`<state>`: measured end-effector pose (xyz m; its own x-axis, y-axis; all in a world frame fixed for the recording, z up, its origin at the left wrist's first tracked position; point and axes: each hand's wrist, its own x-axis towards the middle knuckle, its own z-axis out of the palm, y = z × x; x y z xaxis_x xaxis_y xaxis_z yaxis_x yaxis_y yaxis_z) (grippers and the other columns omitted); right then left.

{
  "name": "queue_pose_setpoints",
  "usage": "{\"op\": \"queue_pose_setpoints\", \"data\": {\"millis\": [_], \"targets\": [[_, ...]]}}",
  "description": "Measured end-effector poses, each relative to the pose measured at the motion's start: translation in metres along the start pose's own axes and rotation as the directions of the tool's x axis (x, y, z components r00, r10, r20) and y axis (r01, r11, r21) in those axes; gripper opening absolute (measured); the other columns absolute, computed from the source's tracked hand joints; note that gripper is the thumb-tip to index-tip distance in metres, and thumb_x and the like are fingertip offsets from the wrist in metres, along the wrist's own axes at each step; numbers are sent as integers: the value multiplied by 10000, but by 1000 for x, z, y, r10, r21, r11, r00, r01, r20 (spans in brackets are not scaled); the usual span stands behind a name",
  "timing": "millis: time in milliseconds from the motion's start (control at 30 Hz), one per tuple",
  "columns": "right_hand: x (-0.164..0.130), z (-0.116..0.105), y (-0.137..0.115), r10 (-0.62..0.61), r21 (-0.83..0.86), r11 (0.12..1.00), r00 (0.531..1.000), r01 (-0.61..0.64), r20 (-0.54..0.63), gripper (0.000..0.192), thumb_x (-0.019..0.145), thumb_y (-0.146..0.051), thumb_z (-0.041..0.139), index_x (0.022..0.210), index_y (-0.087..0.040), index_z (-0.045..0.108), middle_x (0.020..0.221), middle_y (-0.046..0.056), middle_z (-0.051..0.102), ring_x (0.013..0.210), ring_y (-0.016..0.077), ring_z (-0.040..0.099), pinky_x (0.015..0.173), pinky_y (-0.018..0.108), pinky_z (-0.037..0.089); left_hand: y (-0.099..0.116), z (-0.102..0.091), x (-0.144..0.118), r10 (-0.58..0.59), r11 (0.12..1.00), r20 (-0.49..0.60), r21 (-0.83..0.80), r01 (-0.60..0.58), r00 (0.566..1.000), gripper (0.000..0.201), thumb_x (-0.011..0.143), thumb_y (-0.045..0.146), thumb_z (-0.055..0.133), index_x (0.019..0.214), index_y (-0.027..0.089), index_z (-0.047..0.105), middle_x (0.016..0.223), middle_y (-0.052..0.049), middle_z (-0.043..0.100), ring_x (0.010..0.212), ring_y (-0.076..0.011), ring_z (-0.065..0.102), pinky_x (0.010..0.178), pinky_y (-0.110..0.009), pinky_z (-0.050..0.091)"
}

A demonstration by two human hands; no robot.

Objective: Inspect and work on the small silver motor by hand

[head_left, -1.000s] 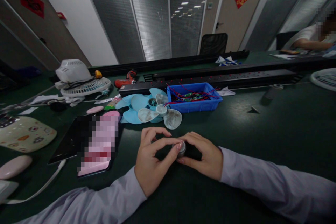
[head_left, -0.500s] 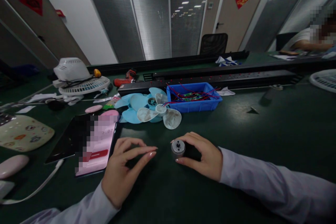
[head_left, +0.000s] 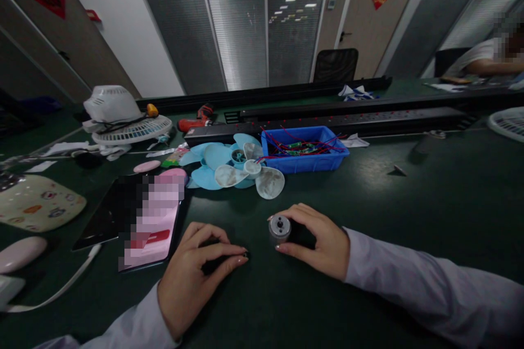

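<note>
R hand [head_left: 317, 240] curled around small metal motor [head_left: 280, 228], thumb and fingertips pinching its cylindrical body, round end face w/ centre hole turned toward camera; motor sits on the dark green table [head_left: 409, 196], hand resting there too. L hand [head_left: 194, 270] just left of motor, apart from it, fingers bent w/ thumb and index tip pressed onto a tiny dark part [head_left: 245, 254] on the table; part too small to identify, can't tell if actually gripped or only touched. Left of L hand, almost touching: phone w/ pink screen [head_left: 153, 226], lying partly over a dark tablet [head_left: 104, 218]. Beyond both hands: pile of fan blades [head_left: 235, 166], light blue and whitish, dusty. Right of blades and touching them: blue bin [head_left: 305, 150] holding red wires and small green boards. Behind bin: long black power strip [head_left: 347, 120] across table. Further out to the left: white fan assy [head_left: 120, 117] on its grille, red drill [head_left: 196, 120] near it. Far L edge: patterned pad [head_left: 36, 207], pink oval cover [head_left: 20, 253], white cable [head_left: 57, 294]. Far R, well apart: another person's arm [head_left: 489, 68] at next bench, white fan grille [head_left: 507, 120].
</note>
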<state>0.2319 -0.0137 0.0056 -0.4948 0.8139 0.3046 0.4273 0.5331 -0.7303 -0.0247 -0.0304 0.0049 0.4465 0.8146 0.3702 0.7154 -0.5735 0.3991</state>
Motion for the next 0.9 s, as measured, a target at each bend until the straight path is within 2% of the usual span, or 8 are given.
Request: {"op": "queue_pose_setpoints", "data": {"millis": [167,333,433,600,900], "targets": [[0,0,0,1,-2,1000,1000,-1,3,317,785,-298,690,1067,-192,591,967,59,643,898,220,569,791,374,455,16,2,12,-10,997,-20,-82,9,1000,126,826,262,638,936,285,696,832,-20,628,829,-194,533,691,-313,487],[0,1,1,-17,-9,1000,1000,17,-20,319,784,-290,692,1069,-189,592,962,56,642,895,213,568,791,365,449,29,9,26,18,988,-266,-146,-59,964,144,842,181,611,961,241,665,770,-12,605,789,-176,520,692,-310,435],[0,2,2,-37,-17,999,999,36,-18,312,790,-301,688,1065,-192,589,945,52,643,878,210,565,777,358,445,37,17,36,60,977,-341,-172,-125,938,144,838,172,618,959,234,667,760,-11,607,775,-172,518,692,-311,424],[0,1,2,-61,-40,997,998,60,-15,289,808,-324,671,1043,-182,584,902,46,638,829,196,557,753,345,437,44,25,46,67,967,-326,-211,-141,943,144,832,150,624,949,217,677,782,-17,617,793,-170,513,716,-316,426],[0,2,2,-59,-11,998,998,59,-25,285,788,-292,696,1026,-178,591,903,44,640,834,193,555,753,335,430,43,25,45,39,962,-317,-245,-121,947,127,837,177,623,939,228,678,747,-9,592,792,-173,510,711,-312,415]]}}
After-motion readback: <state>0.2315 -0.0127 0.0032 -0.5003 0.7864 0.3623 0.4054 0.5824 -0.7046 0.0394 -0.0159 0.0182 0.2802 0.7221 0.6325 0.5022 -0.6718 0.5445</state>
